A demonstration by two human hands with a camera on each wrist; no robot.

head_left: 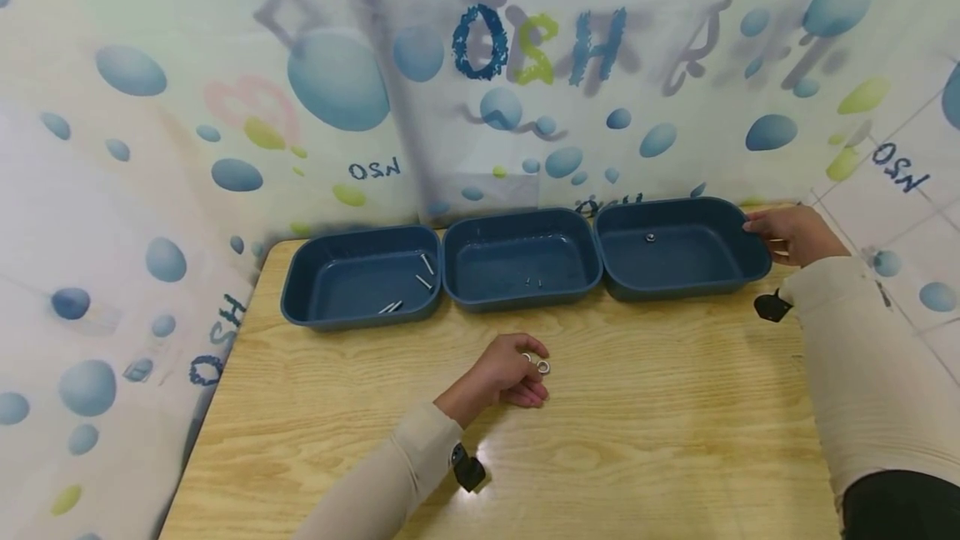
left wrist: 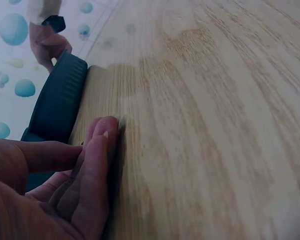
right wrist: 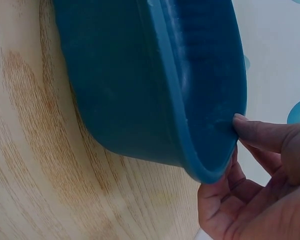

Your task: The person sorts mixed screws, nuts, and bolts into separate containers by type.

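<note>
Two small shiny metal rings (head_left: 543, 367), like nuts or washers, show between the thumb and fingers of my left hand (head_left: 501, 371), low over the wooden table. The fingers curve about the rings; I cannot tell whether they grip them. In the left wrist view the thumb (left wrist: 50, 156) meets the bent fingers (left wrist: 92, 185), and the rings are hidden. My right hand (head_left: 798, 233) holds the right end of the right blue tray (head_left: 686, 286). In the right wrist view its thumb (right wrist: 260, 134) presses the tray's inner wall, with the other fingers outside under the rim.
A middle blue tray (head_left: 517, 302) with tiny screws and a left blue tray (head_left: 360, 323) with several longer screws (head_left: 424, 282) stand in the same row. One nut (head_left: 650, 237) lies in the right tray. Behind the row hangs a patterned curtain (head_left: 480, 140). The wooden table (head_left: 637, 440) extends in front.
</note>
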